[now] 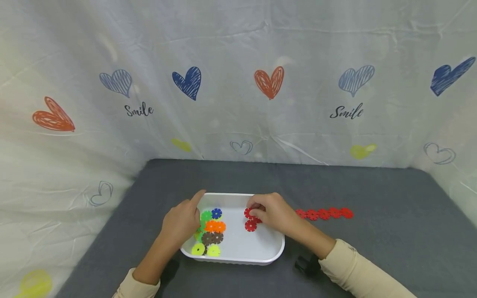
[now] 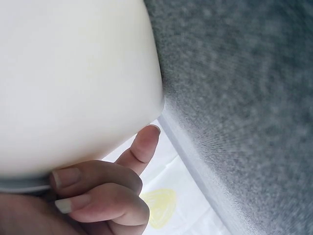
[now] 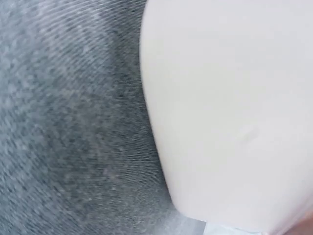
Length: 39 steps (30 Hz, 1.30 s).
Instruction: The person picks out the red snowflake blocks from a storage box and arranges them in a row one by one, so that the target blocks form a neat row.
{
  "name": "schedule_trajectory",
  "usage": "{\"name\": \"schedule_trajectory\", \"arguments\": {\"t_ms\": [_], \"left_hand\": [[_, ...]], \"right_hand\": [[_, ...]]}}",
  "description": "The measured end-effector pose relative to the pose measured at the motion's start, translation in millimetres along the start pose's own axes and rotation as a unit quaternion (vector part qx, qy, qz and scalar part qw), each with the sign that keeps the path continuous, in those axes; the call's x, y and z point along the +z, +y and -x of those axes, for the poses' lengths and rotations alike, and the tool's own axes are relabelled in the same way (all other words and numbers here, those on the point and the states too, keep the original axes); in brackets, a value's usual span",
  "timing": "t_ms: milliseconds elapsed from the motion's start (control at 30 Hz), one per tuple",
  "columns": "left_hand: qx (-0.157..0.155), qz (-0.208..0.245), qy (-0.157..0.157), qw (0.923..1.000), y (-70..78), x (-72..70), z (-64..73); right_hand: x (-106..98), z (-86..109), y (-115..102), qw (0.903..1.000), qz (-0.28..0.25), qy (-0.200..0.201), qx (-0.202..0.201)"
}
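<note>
My left hand (image 1: 181, 219) grips the left rim of a white tray (image 1: 247, 248), its index finger stretched toward the back corner. In the left wrist view its fingers (image 2: 107, 200) lie curled against the outside of the tray wall. Over the tray's right part, my right hand (image 1: 273, 210) pinches a red notched disc (image 1: 248, 213) between thumb and fingers. Another red disc (image 1: 251, 225) is just below, and a further one is partly hidden by the thumb. Only a sliver of the right hand shows in the right wrist view, where the tray's outer wall (image 3: 220, 112) fills much of the frame.
Green, blue, orange (image 1: 215, 226), brown (image 1: 212, 238) and yellow discs (image 1: 213, 250) lie in the tray's left part. Right of the tray, a row of several red discs (image 1: 324, 213) lies on the dark grey table (image 1: 372, 248). A black object (image 1: 307, 265) lies beside the right forearm.
</note>
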<state>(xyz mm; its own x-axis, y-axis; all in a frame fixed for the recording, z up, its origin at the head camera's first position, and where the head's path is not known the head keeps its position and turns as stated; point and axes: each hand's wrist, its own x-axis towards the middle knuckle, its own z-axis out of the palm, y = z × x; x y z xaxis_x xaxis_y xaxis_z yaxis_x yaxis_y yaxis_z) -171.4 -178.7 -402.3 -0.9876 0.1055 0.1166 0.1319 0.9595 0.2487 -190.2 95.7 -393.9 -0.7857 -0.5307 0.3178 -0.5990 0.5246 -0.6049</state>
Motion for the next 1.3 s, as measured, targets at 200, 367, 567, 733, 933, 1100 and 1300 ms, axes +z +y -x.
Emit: {"name": "schedule_trajectory", "arguments": {"t_ms": [200, 367, 567, 733, 933, 1100, 1300], "left_hand": [[0.003, 0.004, 0.002, 1.0, 0.1, -0.4, 0.2], [-0.002, 0.001, 0.0, 1.0, -0.1, 0.0, 0.4], [-0.008, -0.003, -0.005, 1.0, 0.2, 0.5, 0.4], [-0.007, -0.004, -0.004, 1.0, 0.5, 0.6, 0.2], [-0.007, -0.002, -0.003, 1.0, -0.3, 1.2, 0.2], [-0.006, -0.001, -0.004, 1.0, -0.8, 1.3, 0.4], [-0.006, 0.0, -0.003, 1.0, -0.3, 0.3, 0.5]], "right_hand": [[-8.1, 0.8, 2.0, 0.9995, -0.03, -0.006, 0.01], [-18.0, 2.2, 1.9, 0.9984, -0.042, 0.007, 0.036], [-31.1, 3.8, 3.1, 0.9953, -0.065, 0.027, 0.067], [-38.6, 6.1, 6.0, 0.9906, -0.091, 0.039, 0.094], [-45.8, 10.1, 11.3, 0.9872, -0.11, 0.043, 0.107], [-53.4, 15.0, 15.2, 0.9826, -0.133, 0.049, 0.119], [-63.9, 23.4, 20.6, 0.9752, -0.159, 0.056, 0.144]]}}
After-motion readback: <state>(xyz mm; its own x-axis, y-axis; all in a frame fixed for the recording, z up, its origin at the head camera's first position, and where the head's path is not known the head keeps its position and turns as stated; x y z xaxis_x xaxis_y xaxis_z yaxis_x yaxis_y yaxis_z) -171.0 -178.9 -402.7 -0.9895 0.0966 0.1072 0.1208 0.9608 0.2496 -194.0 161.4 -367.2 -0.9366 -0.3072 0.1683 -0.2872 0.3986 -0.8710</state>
